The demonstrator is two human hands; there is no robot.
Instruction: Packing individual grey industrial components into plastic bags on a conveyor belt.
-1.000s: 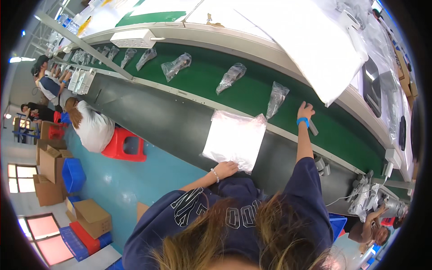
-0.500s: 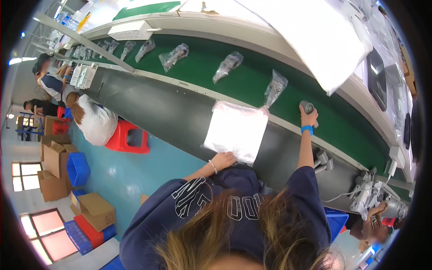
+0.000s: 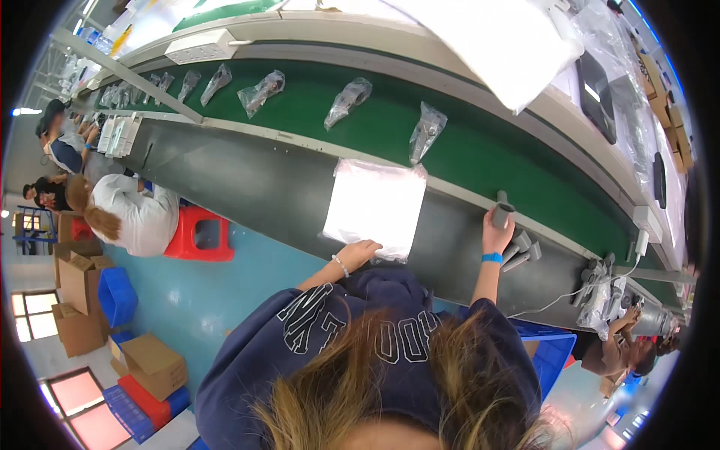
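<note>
The person's left hand [image 3: 360, 253] rests with fingers curled on the lower edge of a flat stack of clear plastic bags [image 3: 377, 208], which lies on the grey metal work ledge [image 3: 247, 187] at about 12 o'clock from that hand. Whether the fingers pinch a bag or merely press on the stack cannot be told from here.

The right hand [image 3: 496, 238] — a blue band on its wrist — is closed around a small grey plastic handle-shaped part [image 3: 501, 213], held upright at the far edge of the ledge, just short of the conveyor. At 4 o'clock from this hand, just beside it, lie a few more grey parts of the same kind [image 3: 521, 251] on the ledge.

Beyond the ledge runs the long green conveyor belt [image 3: 465, 150]. A bagged grey part in clear plastic [image 3: 426, 130] sits on it at 12 o'clock from the stack, and further bagged parts [image 3: 346, 102] follow in a row toward 10 o'clock, well apart from one another.

At 9 o'clock, far along the ledge, a seated co-worker in a white top [image 3: 139, 217] sits on a red plastic stool [image 3: 199, 234]. Brown cardboard boxes [image 3: 79, 292] and a blue plastic crate [image 3: 118, 294] stand on the floor at 8 o'clock.
</note>
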